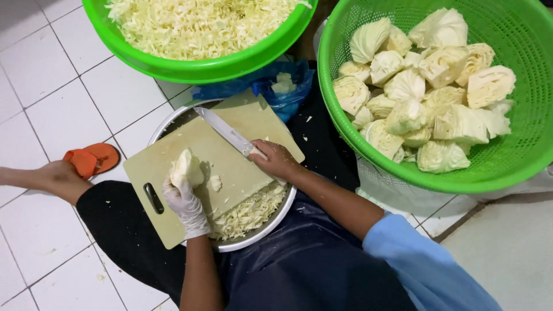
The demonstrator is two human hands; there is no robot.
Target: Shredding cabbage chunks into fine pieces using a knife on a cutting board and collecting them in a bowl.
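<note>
Left hand: gloved, pressing down on a cabbage wedge at frame centre-left.
Right hand: gripping a knife, blade lying across the cutting board.
Metal bowl: sitting under the board, holding shreds.
Upper-left green basin: carrying shredded cabbage.
Right green colander: holding cabbage chunks.

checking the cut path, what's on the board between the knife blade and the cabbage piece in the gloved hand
In the head view, mostly bare cutting board lies between the knife and the cabbage piece; one small cabbage scrap sits beside the piece.
</note>
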